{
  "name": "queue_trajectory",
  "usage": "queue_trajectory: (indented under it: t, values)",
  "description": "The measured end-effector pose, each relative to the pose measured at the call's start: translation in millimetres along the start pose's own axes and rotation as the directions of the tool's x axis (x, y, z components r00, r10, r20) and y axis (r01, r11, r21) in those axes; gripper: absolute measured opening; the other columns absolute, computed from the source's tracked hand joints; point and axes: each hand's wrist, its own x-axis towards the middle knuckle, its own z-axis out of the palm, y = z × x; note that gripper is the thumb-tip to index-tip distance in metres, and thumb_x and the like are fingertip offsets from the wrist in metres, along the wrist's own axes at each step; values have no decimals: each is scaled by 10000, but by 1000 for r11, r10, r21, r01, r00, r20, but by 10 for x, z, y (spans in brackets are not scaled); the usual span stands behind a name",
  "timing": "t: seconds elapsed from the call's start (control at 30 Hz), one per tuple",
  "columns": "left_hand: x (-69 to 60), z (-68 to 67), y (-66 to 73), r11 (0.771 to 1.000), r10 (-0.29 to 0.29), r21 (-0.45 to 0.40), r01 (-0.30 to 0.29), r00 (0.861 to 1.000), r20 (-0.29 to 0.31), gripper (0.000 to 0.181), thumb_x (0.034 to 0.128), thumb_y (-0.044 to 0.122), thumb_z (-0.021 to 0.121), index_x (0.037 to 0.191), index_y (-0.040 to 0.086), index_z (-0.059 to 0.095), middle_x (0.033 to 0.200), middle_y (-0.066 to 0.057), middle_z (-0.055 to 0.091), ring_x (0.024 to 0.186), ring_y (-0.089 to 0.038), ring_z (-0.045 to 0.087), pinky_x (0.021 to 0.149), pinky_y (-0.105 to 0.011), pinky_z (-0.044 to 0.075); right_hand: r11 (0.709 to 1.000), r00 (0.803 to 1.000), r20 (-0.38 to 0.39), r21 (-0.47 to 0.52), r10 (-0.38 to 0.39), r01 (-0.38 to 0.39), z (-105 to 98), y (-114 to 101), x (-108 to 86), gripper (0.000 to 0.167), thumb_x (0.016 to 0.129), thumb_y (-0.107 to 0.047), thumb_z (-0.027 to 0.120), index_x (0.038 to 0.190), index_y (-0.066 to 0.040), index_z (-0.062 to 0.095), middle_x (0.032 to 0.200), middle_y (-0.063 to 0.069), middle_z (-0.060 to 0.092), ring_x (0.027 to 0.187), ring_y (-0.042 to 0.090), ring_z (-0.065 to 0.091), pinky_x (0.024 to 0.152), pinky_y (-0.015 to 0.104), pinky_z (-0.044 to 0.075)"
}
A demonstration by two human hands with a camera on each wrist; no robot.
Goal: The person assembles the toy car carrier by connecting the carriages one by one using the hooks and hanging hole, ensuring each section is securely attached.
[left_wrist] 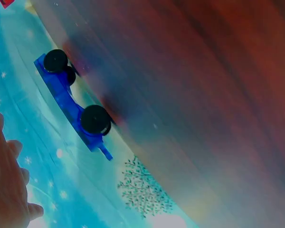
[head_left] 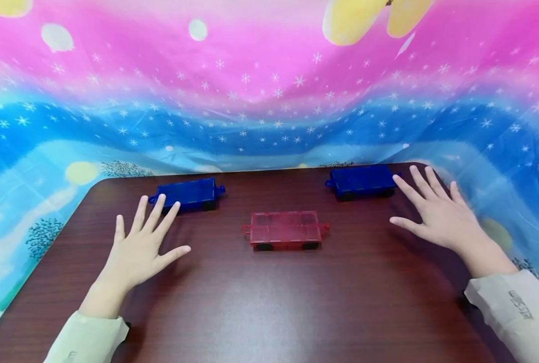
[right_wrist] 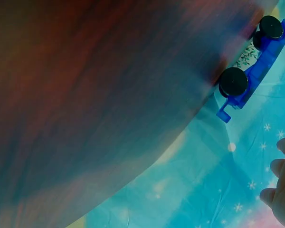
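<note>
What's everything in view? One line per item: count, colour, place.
left flatbed toy wagon: 1, blue with black wheels, far left part of the tabletop
right flatbed toy wagon: 1, blue with black wheels, far right part of the tabletop
middle flatbed toy wagon: 1, translucent red with black wheels, between the blue two, nearer the person
table: 1, dark reddish-brown wood grain, under the wagons
printed cloth backdrop: 1, pink and blue with white snowflakes, behind the table and along both sides
left sleeve: 1, pale, bottom left
right sleeve: 1, pale with dark lettering, bottom right
left hand: 1, bare, by the left wagon
right hand: 1, bare, by the right wagon
</note>
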Motion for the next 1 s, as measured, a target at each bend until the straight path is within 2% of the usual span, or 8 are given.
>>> queue_trajectory:
  t: [0.27,0.5,0.73,0.87,1.0]
  values:
    - [90,3,140,999,48,2,-48,999,14,939,869,731,534,1599,375,62,1697,4,5,1543,-233,-198,1141,-745,-73,999,999,23,8,-37,37,22,-66,195,921,927,-608,568,1610,-318,22,1678,34,-134,1530,289,-208,1144,729,-86]
    - [182,0,271,990,142,-21,-141,989,34,958,862,737,538,1605,344,77,1697,11,-11,1560,-311,-93,1151,-749,21,998,997,56,23,-58,57,35,-112,343,902,930,-615,559,1612,-305,56,1682,73,-100,1531,317,-194,1141,746,-38]
    - [348,-10,440,974,226,-31,-224,972,69,947,865,713,565,1601,362,83,1696,43,-4,1565,-265,-88,1157,-731,118,997,989,138,69,-55,46,22,-124,541,913,938,-574,580,1614,-290,35,1680,90,-96,1529,340,-177,1138,752,3]
    - [432,-7,550,960,274,-84,-267,958,87,922,881,664,592,1597,378,87,1688,96,-27,1568,-276,-45,1167,-714,134,995,978,196,92,-65,48,20,-124,656,898,951,-541,583,1616,-272,42,1680,130,-55,1536,384,-114,1144,746,34]
    - [503,15,656,941,322,-142,-308,943,89,902,894,625,606,1599,363,109,1691,80,25,1570,-272,-21,1177,-698,143,992,973,214,115,-84,60,40,-122,749,860,958,-502,596,1615,-222,117,1674,182,27,1535,428,-27,1139,750,63]
